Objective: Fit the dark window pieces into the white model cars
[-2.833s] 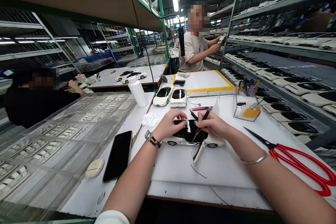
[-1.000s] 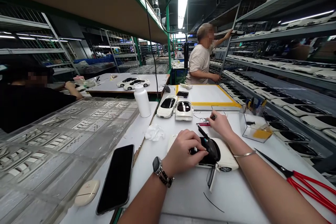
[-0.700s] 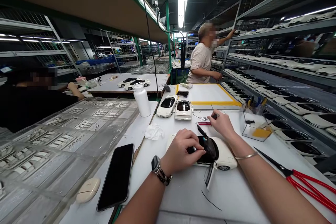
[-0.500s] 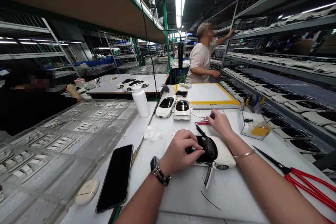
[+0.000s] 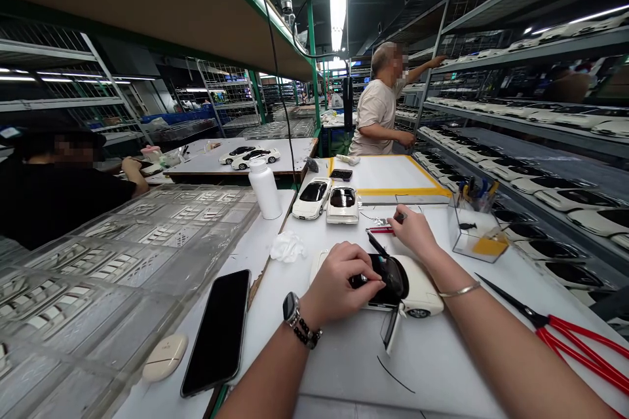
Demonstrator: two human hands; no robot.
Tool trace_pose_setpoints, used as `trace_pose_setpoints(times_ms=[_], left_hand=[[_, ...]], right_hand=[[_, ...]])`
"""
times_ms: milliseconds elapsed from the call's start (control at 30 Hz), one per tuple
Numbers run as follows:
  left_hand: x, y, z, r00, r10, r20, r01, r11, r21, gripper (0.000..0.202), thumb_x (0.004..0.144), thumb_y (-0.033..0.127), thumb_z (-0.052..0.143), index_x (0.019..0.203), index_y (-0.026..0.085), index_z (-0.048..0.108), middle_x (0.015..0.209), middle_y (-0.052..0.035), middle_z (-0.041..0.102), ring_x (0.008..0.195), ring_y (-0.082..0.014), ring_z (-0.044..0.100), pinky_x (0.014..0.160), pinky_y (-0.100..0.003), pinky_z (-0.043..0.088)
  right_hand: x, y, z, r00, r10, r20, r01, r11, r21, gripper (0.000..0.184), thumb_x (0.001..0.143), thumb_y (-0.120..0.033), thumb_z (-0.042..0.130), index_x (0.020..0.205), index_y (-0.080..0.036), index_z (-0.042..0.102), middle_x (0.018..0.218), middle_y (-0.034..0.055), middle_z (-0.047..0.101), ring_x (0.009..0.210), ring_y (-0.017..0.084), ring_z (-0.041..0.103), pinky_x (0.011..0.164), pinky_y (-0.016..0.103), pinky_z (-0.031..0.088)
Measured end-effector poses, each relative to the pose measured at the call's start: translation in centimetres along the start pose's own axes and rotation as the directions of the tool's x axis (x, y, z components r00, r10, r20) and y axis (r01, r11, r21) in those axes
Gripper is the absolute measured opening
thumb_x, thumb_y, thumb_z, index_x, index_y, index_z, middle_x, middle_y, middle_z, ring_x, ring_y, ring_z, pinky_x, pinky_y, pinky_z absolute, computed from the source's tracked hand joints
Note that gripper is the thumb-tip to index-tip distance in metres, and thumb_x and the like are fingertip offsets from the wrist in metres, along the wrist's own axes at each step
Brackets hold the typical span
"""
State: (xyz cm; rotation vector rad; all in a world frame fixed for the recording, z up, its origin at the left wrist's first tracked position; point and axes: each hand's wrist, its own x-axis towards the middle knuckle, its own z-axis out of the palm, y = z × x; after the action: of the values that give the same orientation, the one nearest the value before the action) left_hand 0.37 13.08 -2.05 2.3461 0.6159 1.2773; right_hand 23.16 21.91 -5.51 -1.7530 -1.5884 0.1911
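The model car (image 5: pixel 419 292) has smooth, glossy white paintwork.

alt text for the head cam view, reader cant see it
A person's left hand presses on the dark top of a white model car on a white workbench, while the right hand hovers beyond it. Red-handled scissors and a black smartphone lie nearby, with shelves of white model cars behind.

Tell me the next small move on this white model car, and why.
Probably take the clear strip dangling off the white model car with the right hand: the left hand is pinning the car's dark top.
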Motion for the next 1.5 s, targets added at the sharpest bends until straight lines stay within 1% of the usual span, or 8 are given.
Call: trace_pose_setpoints(times_ms=[200,367,600,767,900,1067,1233,1500], left_hand=[[0.0,0.1,0.1,1.0,0.002,-0.006,-0.002,1.0,-0.008,0.006,0.077,0.016,0.067,0.071,0.017,0.066,0.078,-0.0049,0.06,0.076,-0.0176,0.054,0.074,-0.036,0.046],[0.3,0.6,-0.3,0.996,-0.028,-0.089,0.034,0.997,0.069,0.007,0.076,0.015,0.069,0.07,0.018,0.066,0.077,-0.0035,0.062,0.083,-0.0196,0.053,0.08,-0.039,0.043],[0.4,1.3,-0.4,0.966,-0.12,-0.229,0.156,0.977,0.148,0.012,0.075,0.017,0.071,0.066,0.02,0.064,0.078,-0.0016,0.064,0.089,-0.0216,0.052,0.084,-0.042,0.038],[0.2,1.4,0.3,0.935,-0.016,-0.355,0.152,0.921,0.358,0.012,0.077,0.019,0.069,0.066,0.021,0.064,0.08,-0.0005,0.065,0.092,-0.0219,0.051,0.084,-0.041,0.033],[0.1,1.5,0.7,0.903,0.131,-0.408,0.122,0.835,0.537,0.011,0.075,0.015,0.067,0.066,0.021,0.063,0.08,0.0008,0.066,0.091,-0.0215,0.052,0.082,-0.039,0.029],[0.1,1.8,0.8,0.884,0.229,-0.408,0.117,0.737,0.666,0.013,0.072,0.014,0.067,0.063,0.02,0.061,0.08,0.0018,0.067,0.089,-0.0209,0.054,0.076,-0.039,0.025],[0.1,2.3,0.9,0.882,0.248,-0.4,0.11,0.717,0.689,0.013,0.072,0.014,0.068,0.062,0.021,0.061,0.082,0.0025,0.068,0.087,-0.0206,0.055,0.075,-0.039,0.023],[0.1,2.3,1.0,0.886,0.246,-0.393,0.112,0.709,0.696,0.014,0.072,0.015,0.067,0.061,0.021,0.061,0.082,0.0014,0.068,0.086,-0.0206,0.054,0.076,-0.039,0.022]], right_hand=[[-0.7,-1.6,-1.6,0.999,0.009,-0.039,-0.003,0.987,0.16,0.021,0.076,-0.031,0.057,0.063,-0.023,0.043,0.051,-0.0001,0.055,0.054,0.019,0.052,0.058,0.03,0.037],[-2.0,-4.6,-5.2,0.999,0.001,-0.038,0.014,0.914,0.405,0.024,0.078,-0.039,0.062,0.07,-0.021,0.048,0.059,0.0024,0.062,0.054,0.019,0.06,0.054,0.03,0.047],[-6.9,-8.0,-8.9,0.998,-0.065,0.0,0.036,0.558,0.829,0.028,0.07,-0.031,0.078,0.067,-0.019,0.053,0.057,0.0025,0.062,0.041,0.015,0.054,0.037,0.026,0.043],[-9.6,-7.0,-9.3,0.997,-0.039,0.063,-0.038,0.454,0.89,0.024,0.072,-0.027,0.077,0.068,-0.019,0.054,0.057,0.0025,0.063,0.038,0.013,0.052,0.034,0.022,0.041],[-10.6,-7.1,-9.3,0.995,-0.102,-0.018,0.067,0.5,0.863,0.02,0.074,-0.023,0.075,0.069,-0.019,0.057,0.057,0.0025,0.063,0.04,0.014,0.054,0.036,0.023,0.043],[-11.9,-8.6,-9.5,0.992,-0.095,-0.081,0.123,0.644,0.755,0.019,0.075,-0.024,0.074,0.066,-0.019,0.058,0.057,0.001,0.061,0.042,0.013,0.055,0.041,0.025,0.045],[-12.5,-8.8,-9.9,0.993,-0.079,-0.089,0.119,0.724,0.68,0.02,0.075,-0.028,0.073,0.066,-0.02,0.058,0.057,-0.0003,0.06,0.043,0.013,0.055,0.042,0.025,0.044],[-12.4,-8.4,-9.9,0.984,-0.135,-0.116,0.177,0.755,0.631,0.019,0.075,-0.028,0.073,0.066,-0.021,0.058,0.057,-0.0021,0.058,0.042,0.012,0.054,0.04,0.024,0.042]])
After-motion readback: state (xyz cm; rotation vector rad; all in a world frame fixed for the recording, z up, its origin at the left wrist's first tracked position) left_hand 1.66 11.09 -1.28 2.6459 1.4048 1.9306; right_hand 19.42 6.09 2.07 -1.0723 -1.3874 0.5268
